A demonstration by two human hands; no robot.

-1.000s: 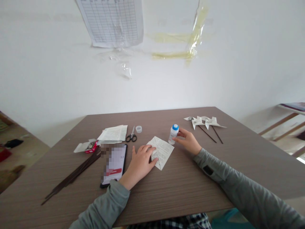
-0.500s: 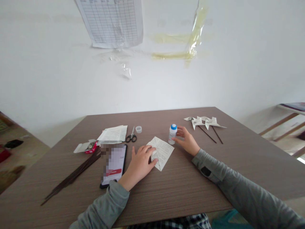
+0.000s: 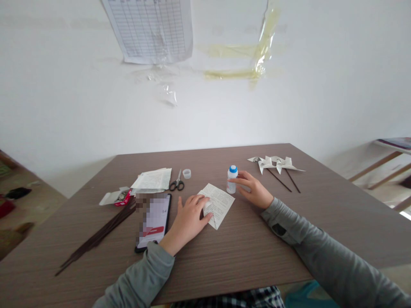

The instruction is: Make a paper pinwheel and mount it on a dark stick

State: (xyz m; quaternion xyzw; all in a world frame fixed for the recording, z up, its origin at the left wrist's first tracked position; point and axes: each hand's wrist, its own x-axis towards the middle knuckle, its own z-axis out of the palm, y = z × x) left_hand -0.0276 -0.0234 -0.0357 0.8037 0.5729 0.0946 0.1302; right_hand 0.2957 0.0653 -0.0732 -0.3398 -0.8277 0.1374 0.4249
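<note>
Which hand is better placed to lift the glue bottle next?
Right, probably. The right hand already has its fingers on the glue bottle, while the left hand lies flat on the folded paper.

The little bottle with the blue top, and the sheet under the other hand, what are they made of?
The bottle by the right hand looks like smooth white plastic with a blue plastic cap; its faint sheen suggests this. The sheet under the left hand looks like thin matte printed paper: it shows sharp fold creases and rows of small print.
</note>
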